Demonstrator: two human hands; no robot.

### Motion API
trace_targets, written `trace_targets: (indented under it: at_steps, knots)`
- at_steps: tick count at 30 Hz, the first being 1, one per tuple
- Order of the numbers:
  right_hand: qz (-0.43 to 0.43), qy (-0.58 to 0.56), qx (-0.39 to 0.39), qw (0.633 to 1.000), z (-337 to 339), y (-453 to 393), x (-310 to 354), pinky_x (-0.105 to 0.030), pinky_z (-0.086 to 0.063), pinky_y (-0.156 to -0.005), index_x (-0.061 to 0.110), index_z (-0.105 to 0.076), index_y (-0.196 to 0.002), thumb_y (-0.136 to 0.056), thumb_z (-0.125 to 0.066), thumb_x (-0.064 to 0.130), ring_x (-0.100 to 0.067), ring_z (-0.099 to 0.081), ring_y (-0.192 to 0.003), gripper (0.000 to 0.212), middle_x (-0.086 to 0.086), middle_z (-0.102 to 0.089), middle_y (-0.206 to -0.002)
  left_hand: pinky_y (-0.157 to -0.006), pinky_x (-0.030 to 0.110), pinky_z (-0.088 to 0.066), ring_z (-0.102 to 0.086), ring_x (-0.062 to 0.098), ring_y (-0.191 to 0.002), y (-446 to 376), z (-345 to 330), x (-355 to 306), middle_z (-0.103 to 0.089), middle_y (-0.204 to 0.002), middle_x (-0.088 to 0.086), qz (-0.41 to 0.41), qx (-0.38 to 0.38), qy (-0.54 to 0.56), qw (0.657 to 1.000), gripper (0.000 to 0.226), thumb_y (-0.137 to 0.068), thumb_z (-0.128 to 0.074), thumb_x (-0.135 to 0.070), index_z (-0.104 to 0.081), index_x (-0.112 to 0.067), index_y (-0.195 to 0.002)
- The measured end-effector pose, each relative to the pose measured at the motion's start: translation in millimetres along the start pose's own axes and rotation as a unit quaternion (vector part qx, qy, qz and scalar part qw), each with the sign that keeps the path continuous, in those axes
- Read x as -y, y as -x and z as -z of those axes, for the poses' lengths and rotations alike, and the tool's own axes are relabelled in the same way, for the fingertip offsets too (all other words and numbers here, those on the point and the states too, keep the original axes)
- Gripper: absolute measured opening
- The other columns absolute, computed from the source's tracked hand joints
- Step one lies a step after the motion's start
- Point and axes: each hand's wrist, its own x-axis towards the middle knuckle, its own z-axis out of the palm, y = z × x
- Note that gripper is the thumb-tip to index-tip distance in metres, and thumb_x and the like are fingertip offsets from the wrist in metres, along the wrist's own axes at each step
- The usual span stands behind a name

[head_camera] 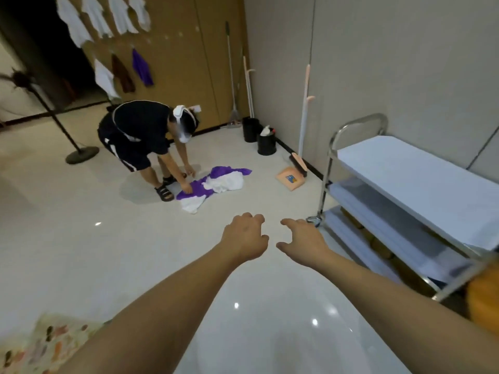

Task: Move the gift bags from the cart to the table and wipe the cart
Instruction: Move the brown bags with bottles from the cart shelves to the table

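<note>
A three-shelf steel cart stands at the right against the wall, its top shelf bare and pale. Brown shapes show on its lowest shelf, too dim to name. An orange object juts in at the right edge by the cart's near corner. Both my arms reach forward over the floor. My left hand hangs with loosely curled fingers and holds nothing. My right hand is spread, fingers relaxed, empty, a little left of the cart's foot. A patterned surface shows at the bottom left corner.
A person bends over purple and white cloths on the floor ahead. Two black bins, brooms, and an orange dustpan stand along the wall. A fan stand is at the left. Cloths hang on the brown wall.
</note>
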Motion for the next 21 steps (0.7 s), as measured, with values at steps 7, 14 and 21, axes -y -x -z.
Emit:
trace_targets:
  at_steps: [7,14,21]
  knots:
    - [-0.137,-0.004,-0.074,0.988,33.2,-48.2,-67.1,-0.04,-0.046,-0.104,0.027,-0.045,-0.148,-0.09,-0.068,0.041,-0.025,-0.05,-0.131,0.064,-0.004,-0.054,-0.143,-0.104,0.043,-0.048,-0.05,0.029,-0.127,-135.4,-9.8,-39.3,-0.052,-0.141,0.008,-0.133,0.044,-0.012,0.99,0.051,-0.098,-0.056,-0.038,-0.045,-0.022,-0.145]
    - [-0.271,-0.012,-0.102,0.957,57.3,-78.0,-109.6,-0.035,-0.049,-0.093,0.022,-0.049,-0.143,-0.088,-0.066,0.042,-0.027,-0.056,-0.117,0.061,-0.007,-0.06,-0.128,-0.094,0.043,-0.05,-0.053,0.03,-0.115,-237.3,-11.1,-68.7,-0.056,-0.126,0.009,-0.272,0.085,-0.03,0.958,0.04,-0.097,-0.053,-0.037,-0.052,-0.022,-0.135]
    - [-0.359,-0.04,-0.127,0.924,52.9,-92.1,-145.5,-0.04,-0.049,-0.097,0.022,-0.049,-0.142,-0.088,-0.067,0.041,-0.029,-0.055,-0.118,0.06,-0.009,-0.058,-0.129,-0.102,0.046,-0.047,-0.049,0.033,-0.125,-291.2,-47.4,-122.3,-0.053,-0.137,0.011,-0.363,0.153,-0.052,0.918,0.046,-0.096,-0.054,-0.033,-0.051,-0.016,-0.138]
